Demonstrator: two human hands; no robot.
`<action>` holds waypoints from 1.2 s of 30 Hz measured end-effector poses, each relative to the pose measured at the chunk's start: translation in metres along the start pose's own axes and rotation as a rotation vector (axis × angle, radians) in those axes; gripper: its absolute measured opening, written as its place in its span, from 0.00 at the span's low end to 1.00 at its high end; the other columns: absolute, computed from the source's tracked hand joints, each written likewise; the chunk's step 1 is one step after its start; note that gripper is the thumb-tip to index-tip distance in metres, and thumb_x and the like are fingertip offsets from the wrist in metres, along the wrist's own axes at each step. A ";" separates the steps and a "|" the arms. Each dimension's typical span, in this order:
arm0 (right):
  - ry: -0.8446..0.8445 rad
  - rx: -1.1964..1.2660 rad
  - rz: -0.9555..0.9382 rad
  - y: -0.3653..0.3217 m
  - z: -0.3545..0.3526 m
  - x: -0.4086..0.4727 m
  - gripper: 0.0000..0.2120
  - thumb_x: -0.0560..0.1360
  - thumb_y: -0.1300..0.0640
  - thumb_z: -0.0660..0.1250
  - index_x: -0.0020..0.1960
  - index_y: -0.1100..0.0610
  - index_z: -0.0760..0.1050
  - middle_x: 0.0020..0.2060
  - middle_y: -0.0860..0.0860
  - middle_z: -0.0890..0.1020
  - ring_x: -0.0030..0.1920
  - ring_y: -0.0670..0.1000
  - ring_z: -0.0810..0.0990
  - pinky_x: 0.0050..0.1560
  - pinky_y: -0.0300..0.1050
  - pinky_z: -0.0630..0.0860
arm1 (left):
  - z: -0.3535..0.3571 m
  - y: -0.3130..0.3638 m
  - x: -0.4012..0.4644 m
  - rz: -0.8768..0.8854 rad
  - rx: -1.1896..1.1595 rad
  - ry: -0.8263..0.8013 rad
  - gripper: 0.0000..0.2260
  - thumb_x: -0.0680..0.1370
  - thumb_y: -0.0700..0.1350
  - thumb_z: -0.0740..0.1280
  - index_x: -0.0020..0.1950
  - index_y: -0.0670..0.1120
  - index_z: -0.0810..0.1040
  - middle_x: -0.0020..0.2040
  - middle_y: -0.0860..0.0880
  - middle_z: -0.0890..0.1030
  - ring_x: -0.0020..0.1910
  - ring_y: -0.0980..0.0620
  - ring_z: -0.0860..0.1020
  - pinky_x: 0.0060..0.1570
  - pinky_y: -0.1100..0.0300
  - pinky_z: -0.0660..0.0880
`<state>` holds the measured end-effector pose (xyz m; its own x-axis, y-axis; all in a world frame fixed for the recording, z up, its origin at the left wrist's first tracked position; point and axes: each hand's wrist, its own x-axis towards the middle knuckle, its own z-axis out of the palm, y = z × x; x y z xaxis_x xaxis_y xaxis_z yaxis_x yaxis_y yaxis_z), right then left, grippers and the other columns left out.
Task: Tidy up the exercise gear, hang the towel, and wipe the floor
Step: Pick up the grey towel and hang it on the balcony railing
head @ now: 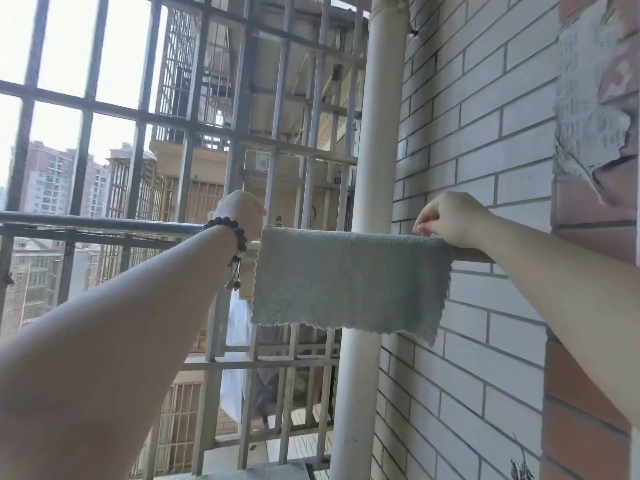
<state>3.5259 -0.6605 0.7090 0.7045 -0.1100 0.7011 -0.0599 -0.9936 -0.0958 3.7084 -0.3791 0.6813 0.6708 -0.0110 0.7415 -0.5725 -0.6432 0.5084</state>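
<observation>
Towel (349, 278) grey-green, scalloped hem, draped over rail (474, 255) by brick wall (485, 140) | left hand (242, 211) at towel's left top corner, fingers hidden, grip cannot tell | right hand (450, 218) pinching right top edge | rail mostly covered

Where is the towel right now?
In the head view, the towel hangs draped over the horizontal rail, centre frame, in front of the white pipe, between the left hand and right hand.
</observation>
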 end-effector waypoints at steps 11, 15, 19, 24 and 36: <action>-0.170 -0.001 -0.035 -0.003 -0.005 -0.011 0.08 0.77 0.54 0.66 0.52 0.54 0.83 0.53 0.48 0.82 0.50 0.45 0.74 0.51 0.38 0.66 | 0.005 0.019 -0.019 0.286 0.158 -0.326 0.14 0.82 0.52 0.59 0.56 0.49 0.82 0.52 0.47 0.82 0.51 0.46 0.79 0.55 0.49 0.77; -0.148 -0.008 -0.012 -0.004 -0.002 -0.013 0.10 0.80 0.56 0.62 0.53 0.55 0.82 0.54 0.49 0.82 0.50 0.47 0.74 0.51 0.39 0.66 | 0.003 0.022 -0.020 0.280 0.342 -0.376 0.17 0.84 0.53 0.51 0.55 0.51 0.79 0.54 0.49 0.79 0.56 0.45 0.76 0.63 0.46 0.68; -0.163 0.021 -0.006 -0.004 -0.002 -0.019 0.10 0.79 0.52 0.64 0.53 0.53 0.81 0.46 0.47 0.80 0.48 0.48 0.75 0.48 0.40 0.66 | 0.003 0.023 -0.025 0.273 0.488 -0.339 0.17 0.85 0.46 0.48 0.64 0.50 0.74 0.61 0.50 0.76 0.62 0.47 0.72 0.67 0.41 0.62; -0.020 0.032 -0.012 -0.004 -0.001 -0.025 0.10 0.78 0.53 0.65 0.51 0.56 0.82 0.45 0.49 0.81 0.47 0.50 0.76 0.47 0.41 0.68 | 0.014 0.006 -0.032 0.122 0.160 0.091 0.09 0.81 0.46 0.59 0.52 0.48 0.78 0.52 0.47 0.79 0.53 0.46 0.76 0.60 0.44 0.70; 0.252 1.053 0.471 0.012 0.097 -0.109 0.10 0.78 0.45 0.62 0.46 0.49 0.77 0.48 0.48 0.81 0.51 0.51 0.79 0.51 0.46 0.73 | 0.068 -0.044 -0.117 -0.423 -1.119 -0.345 0.18 0.78 0.54 0.66 0.62 0.42 0.77 0.56 0.45 0.82 0.55 0.47 0.81 0.54 0.52 0.78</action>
<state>3.5175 -0.6583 0.5629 0.6020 -0.5797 0.5491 0.4193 -0.3558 -0.8352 3.6871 -0.4013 0.5430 0.8922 -0.2711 0.3612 -0.2548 0.3582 0.8982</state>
